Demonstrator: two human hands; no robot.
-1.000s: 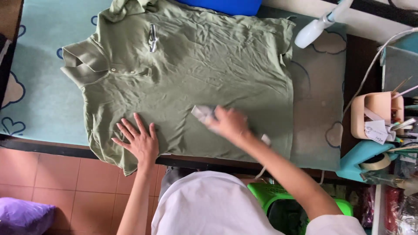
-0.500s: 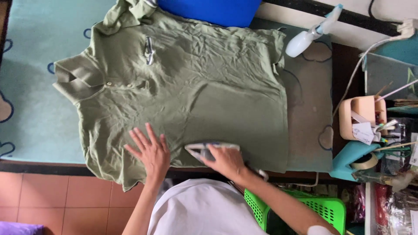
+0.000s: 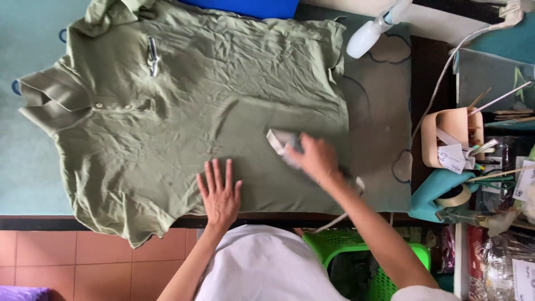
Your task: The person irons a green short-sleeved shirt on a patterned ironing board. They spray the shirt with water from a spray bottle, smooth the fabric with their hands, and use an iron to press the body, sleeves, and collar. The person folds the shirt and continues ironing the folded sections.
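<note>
Near the desk's front edge, the right hand (image 3: 317, 159) gripped an iron (image 3: 283, 142) on the green polo shirt (image 3: 223, 106); the left hand (image 3: 219, 192), spread flat just beside, risked a burn.

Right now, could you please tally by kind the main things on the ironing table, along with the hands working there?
Shirt, olive green: 1
Iron, under the right hand: 1
Spray bottle, white: 1
Hands: 2, the left hand flat on the shirt and the right hand gripping the iron
Total: 5
</note>
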